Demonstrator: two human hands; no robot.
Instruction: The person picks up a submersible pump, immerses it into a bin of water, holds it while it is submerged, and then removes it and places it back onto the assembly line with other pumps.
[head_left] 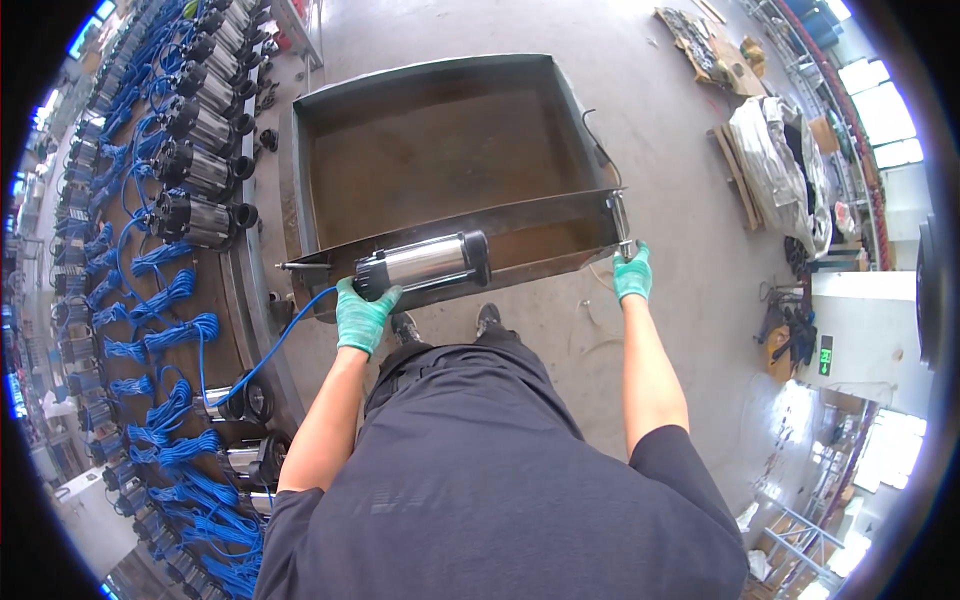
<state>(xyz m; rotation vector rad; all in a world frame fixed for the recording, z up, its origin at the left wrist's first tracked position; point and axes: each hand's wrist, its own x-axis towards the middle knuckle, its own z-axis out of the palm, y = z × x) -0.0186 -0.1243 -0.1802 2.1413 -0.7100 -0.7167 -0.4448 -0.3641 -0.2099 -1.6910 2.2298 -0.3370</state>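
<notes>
A steel-bodied submersible pump (425, 264) with black ends lies tilted over the near edge of a large metal water tank (420, 222). My left hand (363, 318), in a green glove, is closed round the pump's black left end, where a blue cable (285, 335) leads off to the left. At the tank's near right corner, my gloved right hand (632, 275) is closed at a small metal fitting (626, 248). Its fingertips are partly hidden. Brown, murky water seems to fill the tank, including a narrow near section behind the pump.
On my left runs a long bench (235, 290) with rows of similar pumps (200, 220) and bundled blue cables (180, 335). A thin hose (598, 140) runs along the tank's right side. Farther right, a wrapped bundle (780, 165) and boards (735, 175) are on the floor.
</notes>
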